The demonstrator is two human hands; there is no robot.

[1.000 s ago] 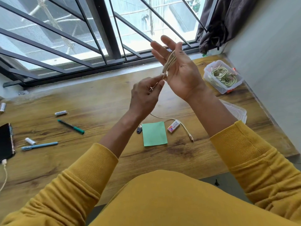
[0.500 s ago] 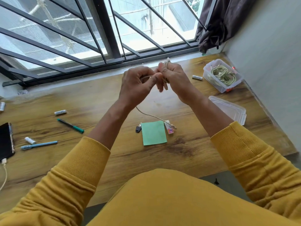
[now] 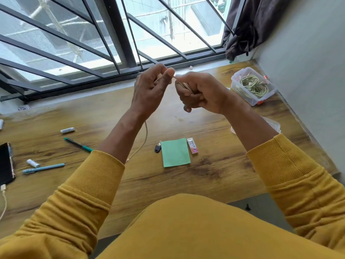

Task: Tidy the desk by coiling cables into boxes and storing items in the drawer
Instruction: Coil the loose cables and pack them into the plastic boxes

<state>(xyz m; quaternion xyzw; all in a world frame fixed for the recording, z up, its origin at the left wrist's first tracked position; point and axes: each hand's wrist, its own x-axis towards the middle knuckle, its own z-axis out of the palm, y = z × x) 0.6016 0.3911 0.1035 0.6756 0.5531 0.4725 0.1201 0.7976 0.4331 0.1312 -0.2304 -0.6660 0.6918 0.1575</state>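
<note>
Head view, single view on record. Step in hand, by judgement: coiling one beige cable (image 3: 144,136) into loops above the wooden desk (image 3: 214,174), ahead of boxing it. Left hand (image 3: 151,90): raised, fingers curled, thumb and forefinger pinching the cable run that leads across to the other hand. Right hand (image 3: 200,92): closed in a fist around the gathered loops. Cable tail: one, hanging from the left hand beside the forearm, its plug end near the left sleeve cuff; whether it touches the desk cannot be told. Next move, by judgement: calls for winding in the remaining tail, keeping the loops pinched together, then carrying the bundle right and far to the open box (image 3: 236,80). Boxes: one clear box, far right, holding one coil of pale green cable (image 3: 253,86); one clear lid or second container (image 3: 274,125), right, partly hidden by the right forearm. Loose items for storing, near centre: one green note pad (image 3: 175,153), one eraser (image 3: 192,146) just right of it, one small black key (image 3: 157,148) just left. Left area: two pens (image 3: 78,145) (image 3: 43,168), two batteries (image 3: 67,130) (image 3: 32,163), one dark phone (image 3: 6,164) at the left edge with one white charging lead (image 3: 4,202). Drawer: not in view.
</note>
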